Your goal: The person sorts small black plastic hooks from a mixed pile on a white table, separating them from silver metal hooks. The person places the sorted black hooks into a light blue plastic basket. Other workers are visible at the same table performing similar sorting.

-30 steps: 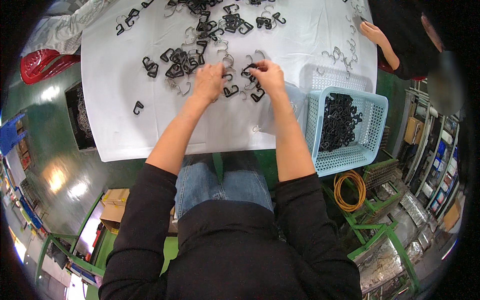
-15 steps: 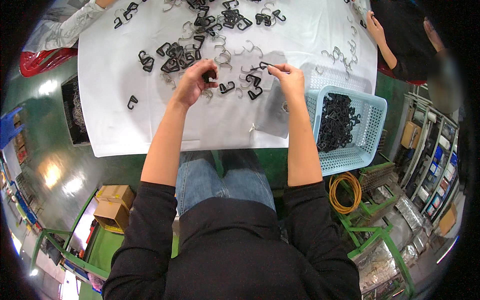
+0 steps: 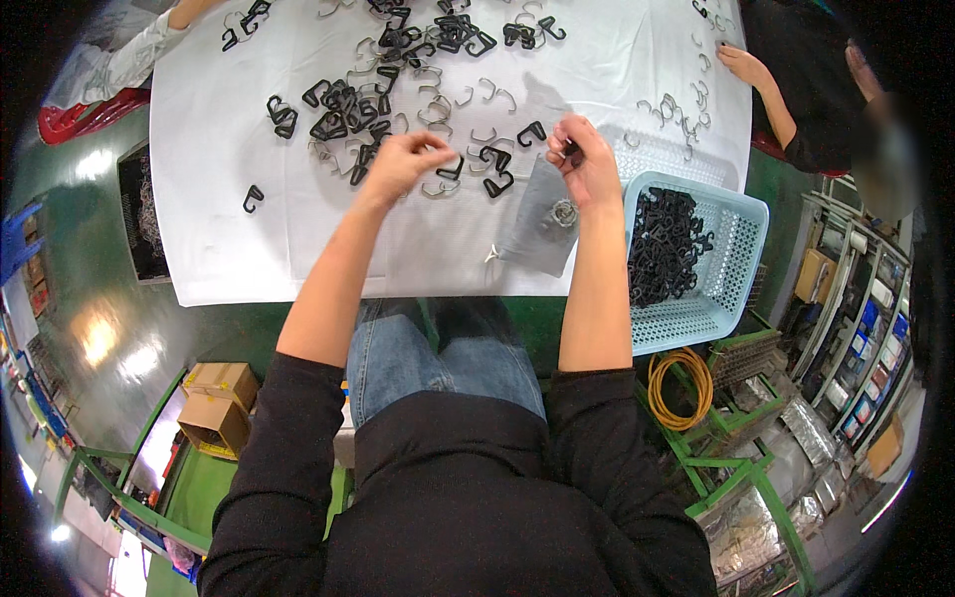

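Observation:
My right hand [image 3: 589, 164] is raised over the grey pouch [image 3: 537, 224], its fingers curled round a dark piece [image 3: 571, 149] that looks like a black plastic hook. My left hand [image 3: 406, 167] reaches over the white-covered table with thumb and fingertips together; anything between them is too small to make out. Just under those fingertips lies a black hook [image 3: 451, 169]. Between my hands are more black hooks [image 3: 497, 185] and thin metal clips [image 3: 484, 135]. A single black hook [image 3: 532, 132] lies left of my right hand. A coil of metal clips [image 3: 564, 212] rests on the pouch.
A light-blue basket [image 3: 744, 269] of black hooks stands at the table's right edge. Heaps of hooks [image 3: 348, 107] and clips spread beyond my left hand. Co-workers' arms [image 3: 761, 80] reach in at far right and far left. Cardboard boxes [image 3: 219, 398] stand low at left.
My right hand has drawn slightly right and closed; the hook it pinched now lies on the table. The dark piece in my left palm no longer shows there, and that hand has turned palm down.

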`<state>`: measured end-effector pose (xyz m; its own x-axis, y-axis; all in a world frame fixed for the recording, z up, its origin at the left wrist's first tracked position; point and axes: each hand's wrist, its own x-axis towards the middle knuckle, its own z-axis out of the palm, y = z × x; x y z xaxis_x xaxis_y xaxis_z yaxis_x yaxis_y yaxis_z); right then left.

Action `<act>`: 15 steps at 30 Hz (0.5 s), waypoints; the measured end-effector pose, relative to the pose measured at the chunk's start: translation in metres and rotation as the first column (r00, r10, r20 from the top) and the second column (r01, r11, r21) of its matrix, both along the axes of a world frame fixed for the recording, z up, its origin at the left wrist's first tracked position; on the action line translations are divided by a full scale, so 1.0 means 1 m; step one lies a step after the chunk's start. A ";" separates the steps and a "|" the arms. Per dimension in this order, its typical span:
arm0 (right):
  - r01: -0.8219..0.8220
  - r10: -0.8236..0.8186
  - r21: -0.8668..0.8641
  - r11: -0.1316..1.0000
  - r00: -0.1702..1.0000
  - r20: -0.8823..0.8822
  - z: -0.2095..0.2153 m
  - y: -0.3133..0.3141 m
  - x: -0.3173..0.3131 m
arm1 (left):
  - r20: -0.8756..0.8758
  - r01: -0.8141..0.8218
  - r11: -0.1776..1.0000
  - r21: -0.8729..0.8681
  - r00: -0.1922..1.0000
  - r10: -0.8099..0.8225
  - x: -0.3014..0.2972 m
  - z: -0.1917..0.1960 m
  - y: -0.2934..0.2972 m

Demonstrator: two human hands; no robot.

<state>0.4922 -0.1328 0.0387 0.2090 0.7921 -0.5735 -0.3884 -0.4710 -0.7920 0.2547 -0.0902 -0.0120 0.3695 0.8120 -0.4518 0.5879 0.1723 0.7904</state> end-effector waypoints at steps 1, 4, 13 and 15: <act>-0.028 0.054 -0.116 0.993 0.972 0.229 -0.004 0.007 -0.001 | 0.085 -0.039 0.996 -0.085 0.995 0.047 -0.005 0.002 0.006; -0.094 0.578 -0.573 0.814 0.239 0.780 -0.022 0.028 -0.004 | 0.266 -0.121 0.946 -0.301 0.942 0.205 -0.010 0.008 0.012; -0.312 0.608 -0.522 0.793 0.447 0.656 -0.032 0.034 0.002 | 0.658 0.100 0.699 -0.708 0.451 0.602 0.002 0.020 0.008; -0.417 0.486 -0.251 0.874 0.769 0.414 -0.021 0.024 0.009 | 0.529 -0.016 0.739 -0.673 0.688 0.496 0.022 0.008 0.011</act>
<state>0.5015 -0.1091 0.0181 0.1086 0.7817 -0.6141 0.2809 -0.6167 -0.7354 0.2764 -0.0791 -0.0035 0.5691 0.5780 -0.5849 -0.1711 0.7790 0.6032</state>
